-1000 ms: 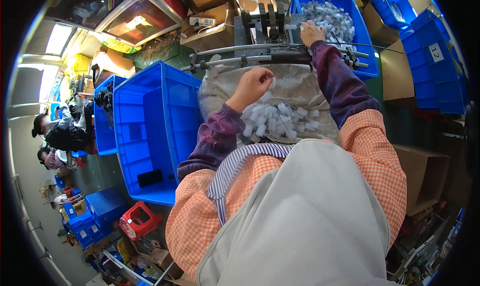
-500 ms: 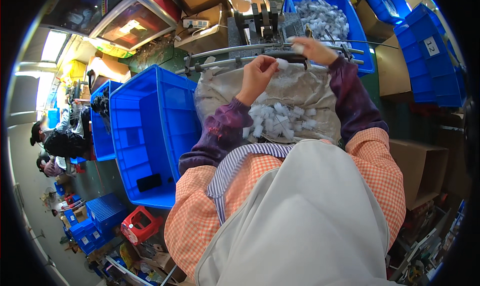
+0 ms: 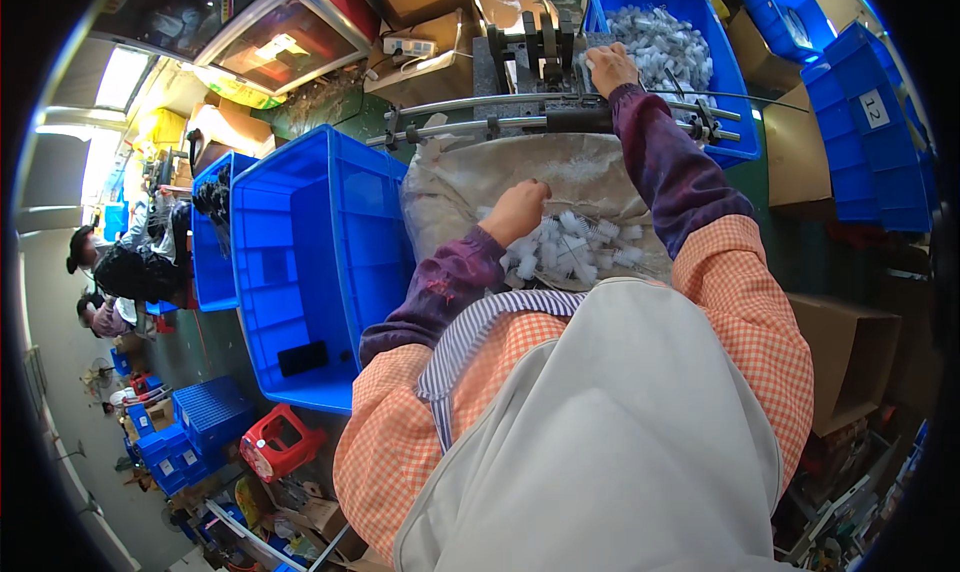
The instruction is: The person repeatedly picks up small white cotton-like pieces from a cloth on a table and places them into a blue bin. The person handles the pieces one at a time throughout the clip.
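Observation:
My left hand (image 3: 517, 212) is over the near part of a beige cloth (image 3: 580, 167), beside a pile of small white bristle brushes (image 3: 575, 247) with thin wire stems. Its fingers are curled together, and anything between them is hidden. Farther off, my right hand (image 3: 610, 69) reaches to the right side of a dark bench machine (image 3: 545, 52), its fingers bent down and closed. What they grip, if anything, I cannot make out. Just right of that hand, a blue bin (image 3: 735, 117) holds many more of these white brushes (image 3: 660, 47).
Metal rails (image 3: 460, 127) run across in front of the machine. To my left stands a deep blue crate (image 3: 285, 232) with a dark flat object (image 3: 302, 358) inside. A cardboard box (image 3: 845, 362) is at right, a red stool (image 3: 282, 442) at lower left. Other people sit far left.
My left hand has come down from the rails toward the pile, and the white brush no longer shows in its fingers. My right hand has moved farther away, up to the machine's side.

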A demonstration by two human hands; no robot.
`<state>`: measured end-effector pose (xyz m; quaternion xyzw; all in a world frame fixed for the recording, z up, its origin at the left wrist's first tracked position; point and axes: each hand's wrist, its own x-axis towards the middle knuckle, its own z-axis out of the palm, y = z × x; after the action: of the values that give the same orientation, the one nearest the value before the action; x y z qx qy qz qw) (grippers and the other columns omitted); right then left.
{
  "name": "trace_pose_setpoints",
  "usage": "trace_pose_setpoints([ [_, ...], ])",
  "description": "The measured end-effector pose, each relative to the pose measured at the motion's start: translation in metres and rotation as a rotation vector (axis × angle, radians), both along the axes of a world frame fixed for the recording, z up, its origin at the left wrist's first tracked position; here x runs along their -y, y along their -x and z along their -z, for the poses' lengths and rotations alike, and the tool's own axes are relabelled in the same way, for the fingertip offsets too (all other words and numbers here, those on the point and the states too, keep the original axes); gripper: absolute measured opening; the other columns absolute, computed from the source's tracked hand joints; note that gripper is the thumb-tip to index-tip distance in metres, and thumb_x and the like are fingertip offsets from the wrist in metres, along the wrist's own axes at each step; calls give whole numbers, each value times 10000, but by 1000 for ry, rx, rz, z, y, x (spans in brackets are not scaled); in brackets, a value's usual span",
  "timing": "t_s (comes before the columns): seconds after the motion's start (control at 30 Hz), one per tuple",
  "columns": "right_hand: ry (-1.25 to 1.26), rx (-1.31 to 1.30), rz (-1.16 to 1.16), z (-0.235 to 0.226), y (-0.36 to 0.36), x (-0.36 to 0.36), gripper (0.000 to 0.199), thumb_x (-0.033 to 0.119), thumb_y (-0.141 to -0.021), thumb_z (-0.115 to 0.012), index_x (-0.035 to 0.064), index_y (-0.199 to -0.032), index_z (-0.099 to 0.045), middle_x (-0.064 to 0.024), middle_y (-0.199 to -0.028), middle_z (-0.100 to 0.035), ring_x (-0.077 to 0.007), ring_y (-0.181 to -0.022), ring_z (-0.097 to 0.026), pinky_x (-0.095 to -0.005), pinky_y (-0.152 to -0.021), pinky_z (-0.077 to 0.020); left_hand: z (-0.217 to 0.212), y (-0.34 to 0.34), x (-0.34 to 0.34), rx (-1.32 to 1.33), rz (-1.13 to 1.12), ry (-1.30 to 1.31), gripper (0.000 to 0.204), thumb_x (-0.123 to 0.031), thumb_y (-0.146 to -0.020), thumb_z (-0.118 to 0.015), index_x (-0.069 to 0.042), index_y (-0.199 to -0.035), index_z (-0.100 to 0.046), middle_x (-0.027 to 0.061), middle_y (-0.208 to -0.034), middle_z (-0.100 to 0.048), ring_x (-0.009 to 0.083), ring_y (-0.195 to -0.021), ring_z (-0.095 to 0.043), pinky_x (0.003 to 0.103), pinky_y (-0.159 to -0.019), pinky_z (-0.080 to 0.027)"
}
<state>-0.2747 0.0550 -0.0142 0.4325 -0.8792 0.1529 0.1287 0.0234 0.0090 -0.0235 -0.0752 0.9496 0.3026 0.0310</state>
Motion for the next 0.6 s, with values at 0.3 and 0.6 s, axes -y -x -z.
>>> trace_pose_setpoints([
  [0.3,-29,-23,-34,8,3,7,149,196,-796,-517,144,-914,-592,-15,-956,-608,-241,-1027,-480,-390,-825,-399,-60,17,6,-415,-186,-160,201,-114,-759,-604,-3,-926,-582,168,-907,-565,342,-869,-542,382,-754,-436],
  [0.6,-36,2,-50,7,4,8,159,193,-800,-494,150,-923,-583,-5,-986,-597,-221,-1051,-465,-393,-863,-335,-38,16,4,-510,-277,-84,305,-59,-773,-546,15,-1068,-530,161,-1007,-529,259,-742,-537,318,-689,-440],
])
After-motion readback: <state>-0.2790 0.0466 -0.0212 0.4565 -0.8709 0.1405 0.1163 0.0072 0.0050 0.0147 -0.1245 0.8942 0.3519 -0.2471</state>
